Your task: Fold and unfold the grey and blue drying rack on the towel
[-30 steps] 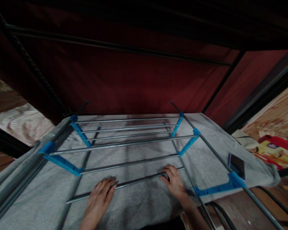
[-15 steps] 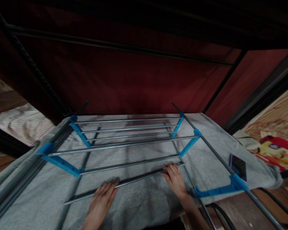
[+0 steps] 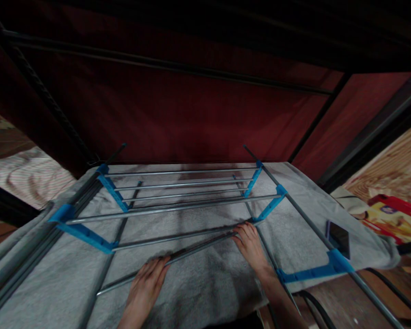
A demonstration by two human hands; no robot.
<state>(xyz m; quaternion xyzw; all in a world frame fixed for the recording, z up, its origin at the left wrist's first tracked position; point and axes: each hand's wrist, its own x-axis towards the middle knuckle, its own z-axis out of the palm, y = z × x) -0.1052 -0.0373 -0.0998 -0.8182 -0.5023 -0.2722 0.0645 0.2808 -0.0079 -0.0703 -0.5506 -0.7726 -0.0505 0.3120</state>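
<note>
Both hands (image 3: 146, 284) (image 3: 250, 244) grip a metal rod (image 3: 202, 247), crossbars (image 3: 178, 208) just beyond, a phone (image 3: 339, 236) at right.

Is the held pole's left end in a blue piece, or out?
Out: the pole shows a bare left end, apart from the nearest blue piece.

Rod (image 3: 201, 248) tilted more, right hand (image 3: 250, 241) farther forward

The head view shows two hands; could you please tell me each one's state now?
Left hand: closed, holding a slanted metal tube.
Right hand: closed, holding the same tube.
</note>
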